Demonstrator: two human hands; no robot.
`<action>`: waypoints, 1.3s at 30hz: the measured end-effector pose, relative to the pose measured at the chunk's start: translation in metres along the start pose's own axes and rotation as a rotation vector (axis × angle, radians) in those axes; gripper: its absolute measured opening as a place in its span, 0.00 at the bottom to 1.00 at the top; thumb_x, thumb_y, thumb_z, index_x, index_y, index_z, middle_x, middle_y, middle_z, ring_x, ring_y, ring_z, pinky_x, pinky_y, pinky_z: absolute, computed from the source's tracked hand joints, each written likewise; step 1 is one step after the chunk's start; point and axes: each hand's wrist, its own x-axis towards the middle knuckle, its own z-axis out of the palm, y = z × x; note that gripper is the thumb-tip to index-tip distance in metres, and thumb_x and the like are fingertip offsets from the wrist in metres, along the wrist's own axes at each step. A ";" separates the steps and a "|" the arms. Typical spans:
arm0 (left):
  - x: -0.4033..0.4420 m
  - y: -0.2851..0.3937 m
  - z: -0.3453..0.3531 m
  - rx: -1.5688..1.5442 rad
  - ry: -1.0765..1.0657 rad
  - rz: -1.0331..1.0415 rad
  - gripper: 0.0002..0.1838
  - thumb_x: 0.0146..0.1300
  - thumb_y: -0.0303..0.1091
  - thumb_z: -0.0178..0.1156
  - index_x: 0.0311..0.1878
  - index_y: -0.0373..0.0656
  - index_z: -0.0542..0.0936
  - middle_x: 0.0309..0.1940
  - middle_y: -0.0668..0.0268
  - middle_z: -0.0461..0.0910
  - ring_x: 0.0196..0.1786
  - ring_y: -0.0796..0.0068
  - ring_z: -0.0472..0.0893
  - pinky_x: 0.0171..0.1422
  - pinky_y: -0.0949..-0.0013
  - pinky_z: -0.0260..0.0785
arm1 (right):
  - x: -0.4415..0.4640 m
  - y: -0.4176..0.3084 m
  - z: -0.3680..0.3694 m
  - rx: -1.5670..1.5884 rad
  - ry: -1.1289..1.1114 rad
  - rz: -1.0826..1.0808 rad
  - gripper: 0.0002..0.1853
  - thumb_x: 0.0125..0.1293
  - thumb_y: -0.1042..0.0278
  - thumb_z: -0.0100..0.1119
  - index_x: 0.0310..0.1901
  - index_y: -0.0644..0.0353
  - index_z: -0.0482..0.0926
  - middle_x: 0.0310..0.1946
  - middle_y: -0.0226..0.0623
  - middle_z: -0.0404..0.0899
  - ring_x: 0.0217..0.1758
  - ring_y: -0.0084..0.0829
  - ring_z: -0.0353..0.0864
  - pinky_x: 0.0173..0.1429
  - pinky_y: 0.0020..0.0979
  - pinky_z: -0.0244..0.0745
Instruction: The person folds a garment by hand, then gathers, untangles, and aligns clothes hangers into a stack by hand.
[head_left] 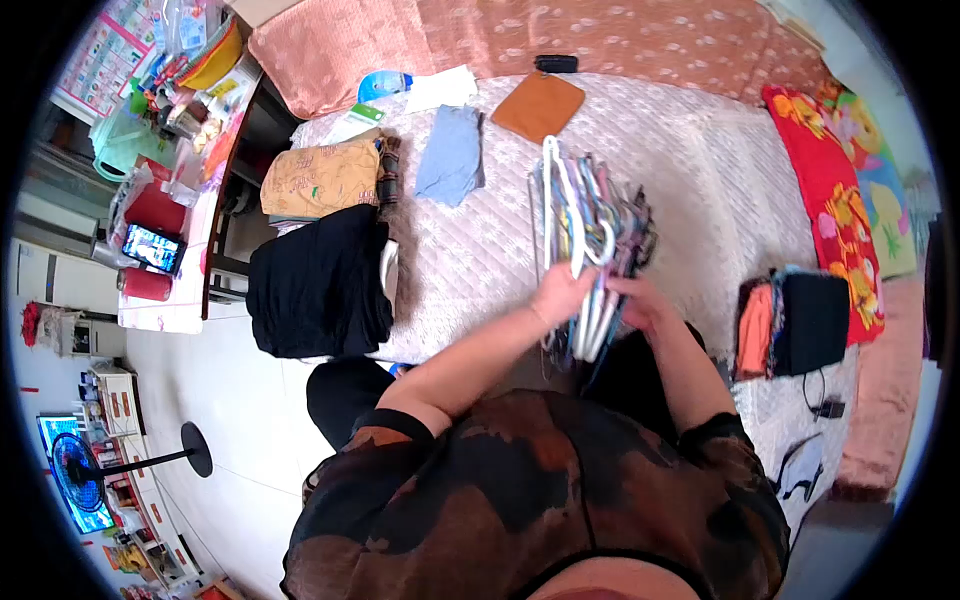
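Note:
A thick bundle of clothes hangers (592,215), white ones at the left and purple, blue and grey ones beside them, is held upright over the front of the bed (460,270). My left hand (565,293) is closed around the hangers on their left side. On the right side of the bundle, my right hand (637,302) has its fingers wrapped against the hangers. The lower ends of several white hangers stick out between and below the two hands. Parts of the bundle are hidden behind the fingers.
Folded black clothes (320,285), a tan folded cloth (322,178) and blue cloth (450,155) lie left. A brown square item (538,107) is behind. Folded dark clothes (812,322) lie right, near a red pillow (825,200). A cluttered table (190,290) stands far left.

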 end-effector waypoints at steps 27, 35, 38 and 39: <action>0.013 -0.017 0.009 0.216 -0.020 0.092 0.20 0.59 0.47 0.59 0.46 0.39 0.76 0.38 0.49 0.77 0.43 0.44 0.77 0.47 0.53 0.72 | -0.005 0.023 -0.027 -0.900 0.298 -0.063 0.39 0.51 0.62 0.70 0.64 0.57 0.63 0.56 0.34 0.71 0.59 0.34 0.70 0.65 0.40 0.59; -0.005 -0.003 -0.017 0.220 -0.017 -0.163 0.23 0.60 0.47 0.61 0.52 0.41 0.76 0.44 0.49 0.80 0.48 0.46 0.79 0.52 0.55 0.71 | 0.000 -0.008 0.015 -0.088 0.322 0.393 0.27 0.52 0.77 0.66 0.57 0.57 0.74 0.50 0.31 0.78 0.53 0.33 0.75 0.60 0.37 0.68; -0.011 0.015 -0.029 0.136 -0.006 -0.250 0.27 0.60 0.52 0.61 0.54 0.41 0.75 0.46 0.48 0.79 0.50 0.50 0.79 0.55 0.54 0.70 | 0.003 -0.048 0.080 -0.163 0.293 0.351 0.21 0.53 0.74 0.67 0.51 0.60 0.79 0.44 0.34 0.81 0.48 0.34 0.79 0.55 0.37 0.72; -0.013 0.020 -0.031 0.099 -0.029 -0.332 0.28 0.59 0.54 0.61 0.55 0.42 0.75 0.47 0.47 0.79 0.51 0.53 0.79 0.57 0.54 0.69 | -0.001 -0.050 0.087 -0.156 0.289 0.351 0.22 0.54 0.73 0.67 0.53 0.59 0.78 0.45 0.36 0.82 0.48 0.35 0.80 0.53 0.38 0.74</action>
